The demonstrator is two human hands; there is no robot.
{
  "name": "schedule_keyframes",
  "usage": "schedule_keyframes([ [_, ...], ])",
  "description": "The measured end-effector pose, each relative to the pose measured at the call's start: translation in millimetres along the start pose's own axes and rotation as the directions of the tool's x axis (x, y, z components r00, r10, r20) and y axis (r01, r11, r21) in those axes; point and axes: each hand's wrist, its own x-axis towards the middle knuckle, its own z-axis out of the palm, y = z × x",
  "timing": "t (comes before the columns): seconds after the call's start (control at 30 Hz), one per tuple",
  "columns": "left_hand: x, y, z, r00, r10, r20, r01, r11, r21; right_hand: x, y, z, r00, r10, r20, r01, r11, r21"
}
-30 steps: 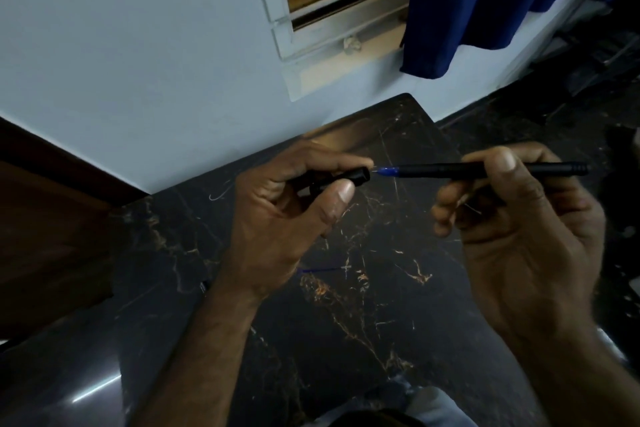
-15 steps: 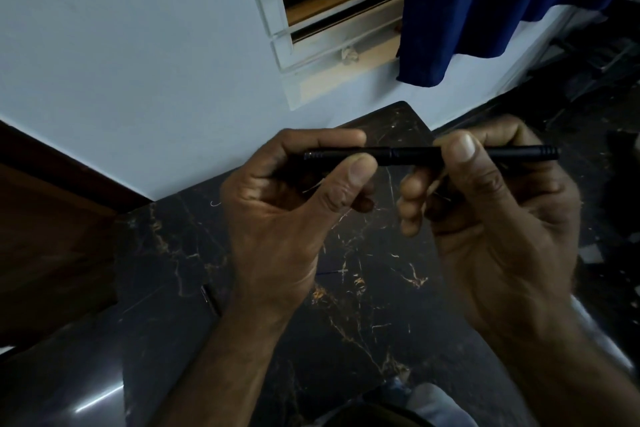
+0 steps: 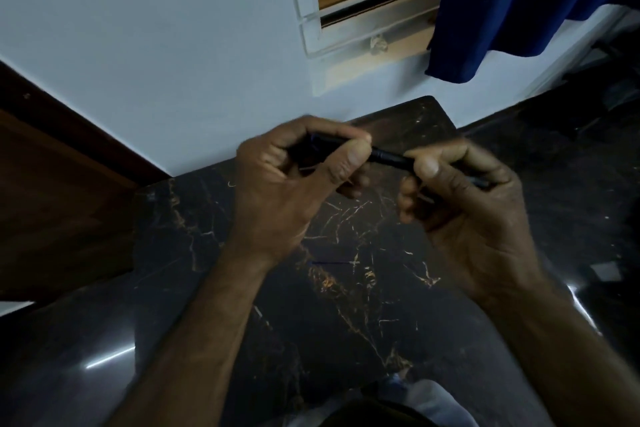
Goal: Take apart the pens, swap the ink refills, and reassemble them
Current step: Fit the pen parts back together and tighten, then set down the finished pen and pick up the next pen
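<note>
The black pen point(image 3: 388, 157) is being clamped at both ends. The left hand point(image 3: 277, 191) is curling its thumb and fingers round one half, and the right hand point(image 3: 460, 204) is pinching the other. The pen is hanging above the dark marble tabletop point(image 3: 214, 236), slanting slightly down to the right, near the pale wall point(image 3: 156, 45).

In front of you a pale blue-grey wall point(image 3: 156, 28) meets the far edge of the black, gold-veined counter point(image 3: 194, 236). Above the counter's far right corner you see a white-framed louvred window point(image 3: 374, 0), a dark blue curtain point(image 3: 519, 3) hanging to its right. Brown wood panelling point(image 3: 52, 201) stands at left; the dark floor point(image 3: 52, 340) shows a thin glint of light.
</note>
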Motion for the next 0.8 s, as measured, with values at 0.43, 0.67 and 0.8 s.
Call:
schedule_keyframes([
  [0.43, -153, -105, -64, 0.636, -0.58, -0.509, 0.702, 0.709, 0.069, -11, 210, -71, 0.954, 0.225, 0.199, 0.163, 0.17, -0.972],
  [0.67, -206, -98, -134, 0.309, -0.49, -0.815, 0.767, 0.635, -0.091, -2, 265, -90, 0.906, 0.335, 0.257, 0.291, -0.052, -0.955],
  [0.8, -228, -116, -165, 0.294, -0.478, -0.828, 0.847, 0.532, -0.006, -3, 259, -80, 0.9, 0.372, 0.225, 0.283, -0.108, -0.953],
])
